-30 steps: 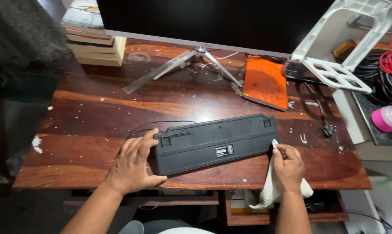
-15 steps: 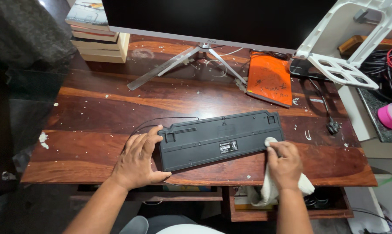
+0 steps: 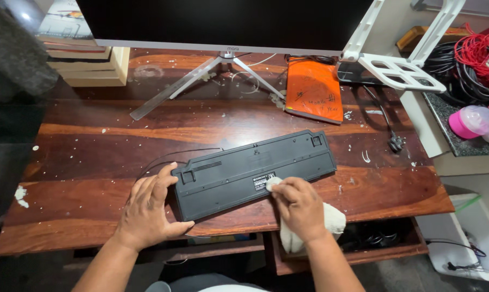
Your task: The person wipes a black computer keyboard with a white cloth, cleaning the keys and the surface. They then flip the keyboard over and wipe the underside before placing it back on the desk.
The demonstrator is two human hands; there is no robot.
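Note:
A black keyboard (image 3: 244, 167) lies face down on the wooden desk (image 3: 93, 146), its underside up. My left hand (image 3: 147, 208) grips its left end, thumb under the near edge and fingers over the corner. My right hand (image 3: 298, 208) holds a white cloth (image 3: 309, 230) and presses a bunched part of it onto the keyboard's underside near the middle, over the label. The rest of the cloth hangs off the desk's front edge. A thin black cable (image 3: 171, 157) runs from the keyboard's left rear.
A monitor (image 3: 223, 21) on a metal tripod stand (image 3: 201, 75) fills the back. Behind the keyboard lie an orange notebook (image 3: 313, 91), a white laptop stand (image 3: 398, 67) and a black plug (image 3: 396, 143). Stacked books (image 3: 77, 48) sit back left; cables and a pink bottle (image 3: 469, 121) right.
My right hand with the cloth slid left along the keyboard's underside, from its right end to near the middle. My left hand kept its grip. The view shifted a little.

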